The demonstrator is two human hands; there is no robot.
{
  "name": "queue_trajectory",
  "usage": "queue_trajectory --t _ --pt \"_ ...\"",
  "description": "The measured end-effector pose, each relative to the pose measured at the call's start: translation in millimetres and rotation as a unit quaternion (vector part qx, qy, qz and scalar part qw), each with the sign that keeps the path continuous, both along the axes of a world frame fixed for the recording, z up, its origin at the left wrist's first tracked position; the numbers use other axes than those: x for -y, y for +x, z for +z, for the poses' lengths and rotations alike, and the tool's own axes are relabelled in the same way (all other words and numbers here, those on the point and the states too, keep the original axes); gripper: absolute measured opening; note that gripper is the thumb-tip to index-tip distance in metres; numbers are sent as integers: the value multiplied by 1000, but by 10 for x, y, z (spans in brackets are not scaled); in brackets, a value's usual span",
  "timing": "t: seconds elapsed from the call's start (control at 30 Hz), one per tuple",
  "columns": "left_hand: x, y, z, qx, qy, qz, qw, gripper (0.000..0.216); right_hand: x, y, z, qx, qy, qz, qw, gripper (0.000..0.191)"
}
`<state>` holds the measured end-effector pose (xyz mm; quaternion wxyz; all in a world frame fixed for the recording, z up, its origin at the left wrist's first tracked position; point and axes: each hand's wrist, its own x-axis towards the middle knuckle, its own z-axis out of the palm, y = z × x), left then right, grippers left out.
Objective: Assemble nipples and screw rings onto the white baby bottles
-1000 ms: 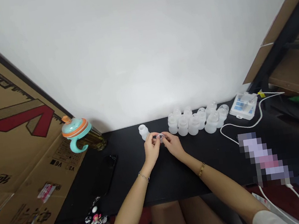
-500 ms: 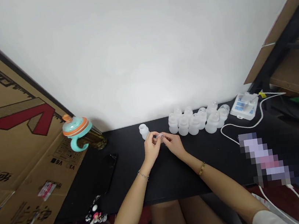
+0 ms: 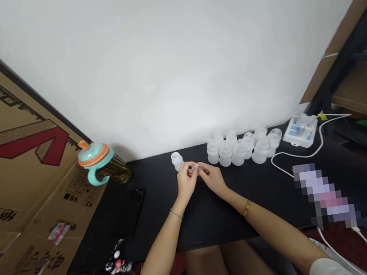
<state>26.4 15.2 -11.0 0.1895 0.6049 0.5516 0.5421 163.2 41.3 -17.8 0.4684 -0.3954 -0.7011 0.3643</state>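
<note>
My left hand [image 3: 187,179] and my right hand [image 3: 212,178] meet over the middle of the black table. Between their fingertips they pinch a small whitish ring [image 3: 196,166], like the collar of a baby bottle. Fingers cover most of it. Just behind my left hand stands a white baby bottle [image 3: 176,160] with its mouth uncovered. To the right of my right hand, several frosted baby bottles [image 3: 238,154] with clear domed caps stand upright in a cluster.
A teal-lidded jug [image 3: 102,162] stands at the left by a large cardboard box [image 3: 21,178]. A black phone [image 3: 130,212] with a charm lies at front left. At right are a white case [image 3: 300,130], a white cable [image 3: 321,136] and a blurred-out object [image 3: 326,195].
My fingers have shifted slightly on the small ring, and the view has moved a little. The bottles stay where they were.
</note>
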Motion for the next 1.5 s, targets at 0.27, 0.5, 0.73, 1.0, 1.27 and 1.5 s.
queue_trajectory --t 0.27,0.5,0.73,1.0,1.27,1.5 --pt "9 25 -34 -30 8 -13 999 29 -66 6 -88 5 -12 -18 1000 35" --pt "-17 13 -59 -52 12 3 999 26 -90 23 -104 21 -20 -4 1000 32" --pt "-41 -21 -80 -86 7 12 996 22 -112 30 -66 28 17 8 999 27" --pt "-43 30 -116 -131 50 15 990 26 -96 22 -79 -2 11 -13 1000 27" --pt "-188 -167 -282 -170 43 36 984 36 -78 -24 -112 24 -15 -39 999 26" --pt "-212 -226 -328 -200 40 55 977 37 -85 -31 -126 23 -29 -38 999 31"
